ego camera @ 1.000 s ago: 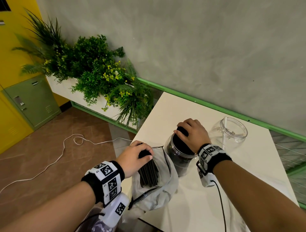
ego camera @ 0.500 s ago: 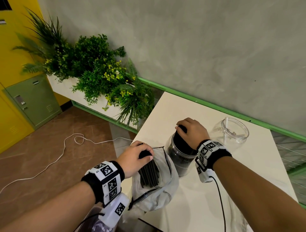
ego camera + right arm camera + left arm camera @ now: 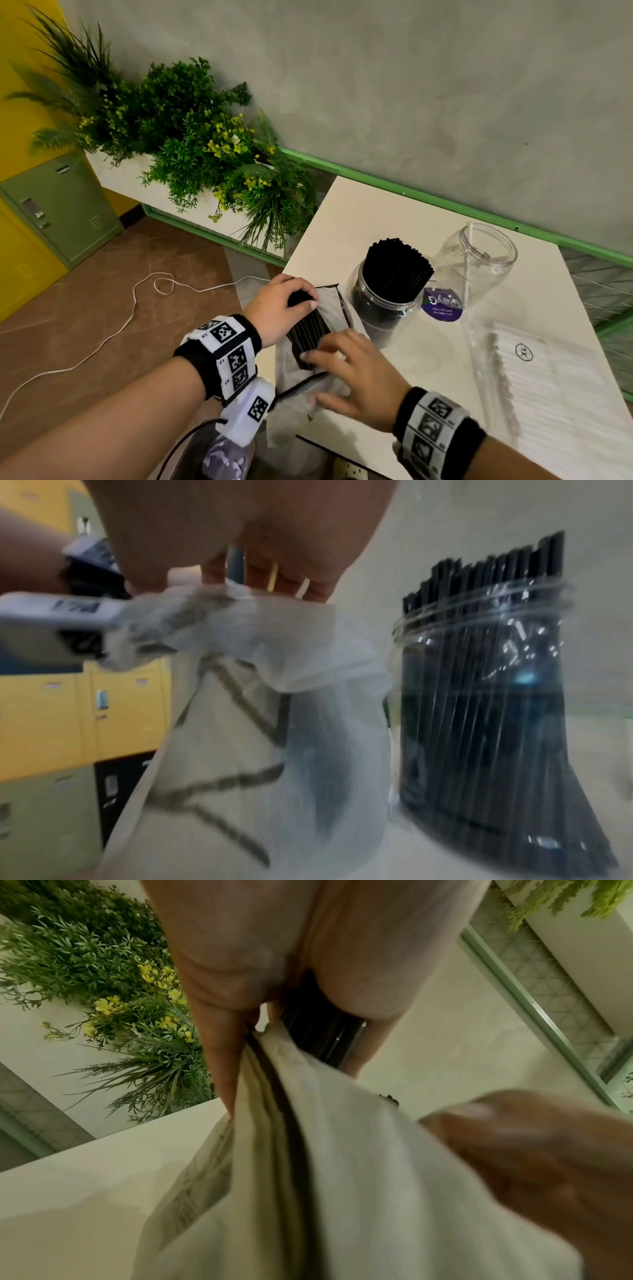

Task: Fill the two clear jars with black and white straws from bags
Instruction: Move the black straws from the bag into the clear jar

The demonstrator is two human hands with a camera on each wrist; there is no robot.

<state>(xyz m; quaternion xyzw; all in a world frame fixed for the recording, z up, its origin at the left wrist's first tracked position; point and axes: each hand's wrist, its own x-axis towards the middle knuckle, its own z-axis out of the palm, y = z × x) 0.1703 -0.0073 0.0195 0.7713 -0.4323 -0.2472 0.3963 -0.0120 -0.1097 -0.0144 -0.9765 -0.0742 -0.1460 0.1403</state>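
Two jars (image 3: 383, 308) (image 3: 479, 263), two bags (image 3: 298, 411) (image 3: 548, 377), two grips (image 3: 277, 308) (image 3: 356, 377)

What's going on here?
A person is restocking straws. Their left hand grips the top of a bundle of black straws sticking out of the white bag, and the right hand holds that bag lower down. Beside it on the table, one clear jar is already packed with black straws. The second clear jar holds a single white straw. A clear bag of white straws lies flat nearby.
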